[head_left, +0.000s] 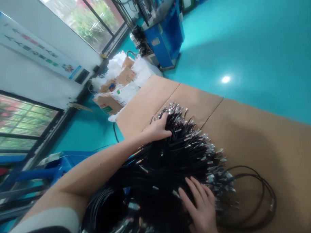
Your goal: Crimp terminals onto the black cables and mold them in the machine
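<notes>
A large heap of black cables (162,164) lies in front of me, with silvery connector ends (210,152) bunched along its far and right edges. My left hand (159,128) rests on the far left part of the heap, thumb and fingers apart against the cables. Lower right, my right hand (200,205) lies on the cables with its fingers spread. Neither hand visibly closes round a cable. A separate loop of black cable (272,197) sits to the right of my right hand.
Brown cardboard (248,133) covers the surface under the cables. Beyond it stand paper-wrapped bundles and bags (123,80) and a blue machine cabinet (163,41). Blue framework (42,171) is at the left. The floor (258,58) is turquoise.
</notes>
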The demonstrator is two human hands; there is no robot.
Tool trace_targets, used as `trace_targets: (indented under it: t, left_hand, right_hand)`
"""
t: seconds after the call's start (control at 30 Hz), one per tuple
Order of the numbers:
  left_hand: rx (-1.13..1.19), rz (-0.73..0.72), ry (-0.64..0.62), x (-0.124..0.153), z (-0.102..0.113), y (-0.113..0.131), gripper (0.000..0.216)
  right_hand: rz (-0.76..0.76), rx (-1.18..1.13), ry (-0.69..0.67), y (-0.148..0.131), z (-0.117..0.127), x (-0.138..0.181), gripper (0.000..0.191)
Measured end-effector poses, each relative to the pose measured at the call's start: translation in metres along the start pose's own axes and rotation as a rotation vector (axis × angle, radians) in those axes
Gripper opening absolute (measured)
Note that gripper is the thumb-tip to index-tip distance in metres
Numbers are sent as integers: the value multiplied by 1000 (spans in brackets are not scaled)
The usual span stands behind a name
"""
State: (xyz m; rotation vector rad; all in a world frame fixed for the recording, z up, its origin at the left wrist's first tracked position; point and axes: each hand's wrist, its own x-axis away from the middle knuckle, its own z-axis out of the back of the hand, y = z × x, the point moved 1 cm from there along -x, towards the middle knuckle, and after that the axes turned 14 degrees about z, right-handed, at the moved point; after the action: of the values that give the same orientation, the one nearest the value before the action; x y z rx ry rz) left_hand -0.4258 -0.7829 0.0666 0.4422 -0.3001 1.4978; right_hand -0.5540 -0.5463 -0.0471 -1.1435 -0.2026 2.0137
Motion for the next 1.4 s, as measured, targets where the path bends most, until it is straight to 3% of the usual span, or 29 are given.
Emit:
trace_targets:
  t: [0.13,0.23,0.3,0.37,0.43,0.67,0.8,0.9,1.0,1.07,1.13,1.2,1.27,1.33,1.4]
  left_hand:
    - [-115,-200,-261,20,-11,24,76]
    - [-339,-321,-211,33,-22,36,77]
    - [-400,-238,-155,38,-28,34,82]
    - [-358,-118,-144,43,-32,26,91]
    - [-280,-91,-143,51,-34,19,96]
    - [-264,-454,-300,103,-47,26,60]
    - [-298,-557,-393,96,-66,35,46]
    - [-299,-533,-422,81,-62,37,38]
    - [-210,-446,-257,93,-30,26,28]
    - [-92,-289,-52,124,-4,6,28]
    - [42,-178,-45,167,8,-21,29]
    - [163,6,-173,208,0,-50,32]
    - [293,176,-235,233,-26,-76,30]
    - [454,331,-217,238,-59,-95,29]
    - [657,507,-188,226,-87,-108,33]
  right_hand:
    - [0,-10,-20,1,0,2,55]
    - [-6,-25,-60,2,1,2,56]
    - [-14,-36,-61,2,1,2,57]
    - [-20,-43,-46,1,1,1,57]
    - [-12,-43,-36,1,1,1,57]
    - [90,30,18,-6,6,27,46]
    - [82,-10,66,-11,18,34,34]
    - [-53,-125,118,-6,31,9,30]
    - [-144,-209,40,14,33,-36,35]
    - [-206,-204,-141,35,25,-66,34]
    - [-267,-169,-328,56,11,-90,29]
    - [-297,-132,-437,72,-4,-106,22]
    - [-316,-78,-494,82,-17,-117,17]
    - [-327,-18,-547,87,-26,-124,16]
    - [-313,12,-594,90,-31,-127,16]
